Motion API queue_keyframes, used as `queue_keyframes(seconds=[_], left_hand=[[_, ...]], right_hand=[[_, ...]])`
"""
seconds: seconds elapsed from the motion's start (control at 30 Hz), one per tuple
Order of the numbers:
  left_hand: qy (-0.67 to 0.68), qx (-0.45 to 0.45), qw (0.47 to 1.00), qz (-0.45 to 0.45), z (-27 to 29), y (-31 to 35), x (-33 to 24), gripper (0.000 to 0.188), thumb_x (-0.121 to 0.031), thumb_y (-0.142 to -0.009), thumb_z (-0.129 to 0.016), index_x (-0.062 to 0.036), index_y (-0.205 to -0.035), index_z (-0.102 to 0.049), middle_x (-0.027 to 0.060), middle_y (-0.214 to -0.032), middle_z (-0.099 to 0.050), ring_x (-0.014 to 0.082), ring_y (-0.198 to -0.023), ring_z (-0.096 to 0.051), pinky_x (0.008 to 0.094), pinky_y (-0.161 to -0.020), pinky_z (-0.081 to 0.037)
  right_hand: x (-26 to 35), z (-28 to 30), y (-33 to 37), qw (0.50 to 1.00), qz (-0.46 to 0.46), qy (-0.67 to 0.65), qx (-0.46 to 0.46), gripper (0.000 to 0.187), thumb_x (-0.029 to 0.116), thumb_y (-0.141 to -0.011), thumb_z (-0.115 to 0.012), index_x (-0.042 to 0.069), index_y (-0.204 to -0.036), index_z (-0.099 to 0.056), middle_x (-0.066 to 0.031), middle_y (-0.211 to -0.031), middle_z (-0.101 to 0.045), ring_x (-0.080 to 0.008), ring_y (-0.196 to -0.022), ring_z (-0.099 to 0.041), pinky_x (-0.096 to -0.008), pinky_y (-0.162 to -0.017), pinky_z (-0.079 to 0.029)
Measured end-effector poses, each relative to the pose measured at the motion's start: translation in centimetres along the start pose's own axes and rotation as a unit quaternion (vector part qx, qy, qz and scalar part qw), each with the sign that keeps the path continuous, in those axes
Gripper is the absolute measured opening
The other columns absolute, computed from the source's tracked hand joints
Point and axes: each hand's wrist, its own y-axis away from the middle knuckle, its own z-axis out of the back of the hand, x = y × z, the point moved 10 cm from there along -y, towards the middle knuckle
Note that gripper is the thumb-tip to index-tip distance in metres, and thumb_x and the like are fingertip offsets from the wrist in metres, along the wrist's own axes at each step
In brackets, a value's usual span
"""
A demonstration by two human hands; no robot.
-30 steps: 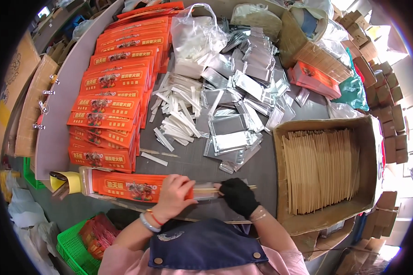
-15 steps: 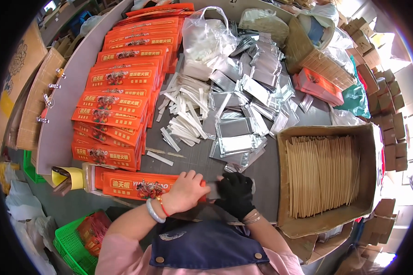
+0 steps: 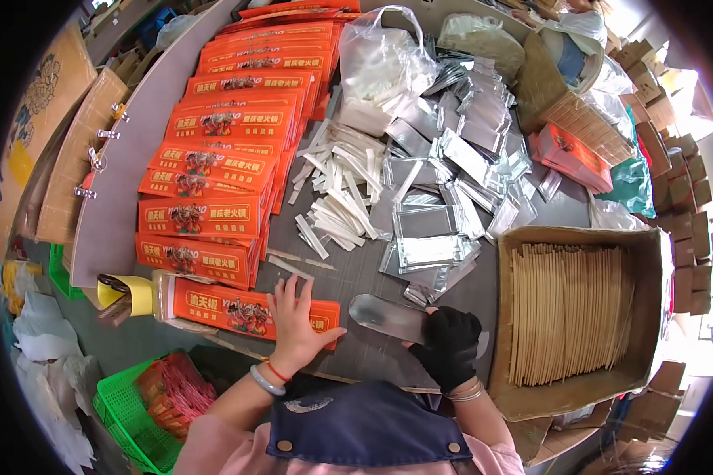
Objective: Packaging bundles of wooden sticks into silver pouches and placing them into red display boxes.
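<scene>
My bare left hand rests with spread fingers on the right part of a red printed paper sleeve. That sleeve lies at the near left of the table, its left end inside a cardboard holder. In a black fingerless glove, my right hand grips the right end of a flat, shiny, round-ended strip. The strip's free end points left toward the sleeve, with a gap between them. My right fingertips are partly hidden beneath the glove.
Behind my left hand stand overlapping piles of red sleeves. White paper-wrapped sticks and silvery flat packets lie mid-table. On the right is a carton of wooden chopsticks. A green basket stands below left.
My left hand has opened its fingers and shifted slightly left along the sleeve. My right hand has moved right and drawn the shiny strip away from the sleeve's end. The view has shifted slightly.
</scene>
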Motion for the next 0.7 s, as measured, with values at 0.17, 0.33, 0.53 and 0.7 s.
queue_keyframes(seconds=[0.17, 0.33, 0.53, 0.7], left_hand=[[0.082, -0.018, 0.996, 0.008, -0.9, 0.2, 1.1, 0.101, -0.045, -0.061, -0.089, -0.0014, -0.139, -0.042, 0.0226, -0.145, -0.034, 0.0449, -0.135, -0.029, 0.0618, -0.111, -0.018], [0.097, 0.009, 0.995, 0.013, -1.3, 0.3, 1.2, 0.103, -0.044, -0.061, -0.089, -0.0010, -0.141, -0.039, 0.0234, -0.147, -0.031, 0.0444, -0.136, -0.028, 0.0635, -0.112, -0.016], [0.134, -0.007, 0.990, -0.053, 1.4, -2.9, 2.8, 0.053, -0.015, -0.073, -0.079, -0.0023, -0.120, -0.060, 0.0173, -0.126, -0.054, 0.0386, -0.117, -0.049, 0.0485, -0.103, -0.036], [-0.030, -0.008, 0.996, -0.082, 2.9, -6.9, 3.8, 0.020, -0.006, -0.074, -0.075, -0.0079, -0.093, -0.069, 0.0067, -0.093, -0.061, 0.0295, -0.092, -0.055, 0.0409, -0.080, -0.042]], right_hand=[[0.6, -1.5, 0.4, 0.995, 0.042, 0.035, 0.089, 0.065, 0.047, -0.065, -0.081, 0.011, -0.114, -0.058, -0.0074, -0.104, -0.061, -0.0279, -0.100, -0.056, -0.0491, -0.095, -0.033], [5.1, -5.2, -0.7, 0.990, 0.096, -0.050, 0.085, 0.068, 0.046, -0.062, -0.083, 0.009, -0.114, -0.058, -0.0116, -0.109, -0.061, -0.0307, -0.102, -0.056, -0.0471, -0.091, -0.036], [3.3, -3.9, -1.8, 0.989, 0.068, -0.128, 0.018, 0.070, 0.038, -0.063, -0.085, 0.009, -0.121, -0.059, -0.0113, -0.114, -0.061, -0.0343, -0.105, -0.057, -0.0467, -0.089, -0.044], [-17.6, 2.8, 8.6, 0.935, -0.316, 0.103, -0.126, 0.038, 0.024, -0.079, -0.076, 0.003, -0.107, -0.062, -0.0157, -0.102, -0.062, -0.0358, -0.098, -0.060, -0.0468, -0.086, -0.047]])
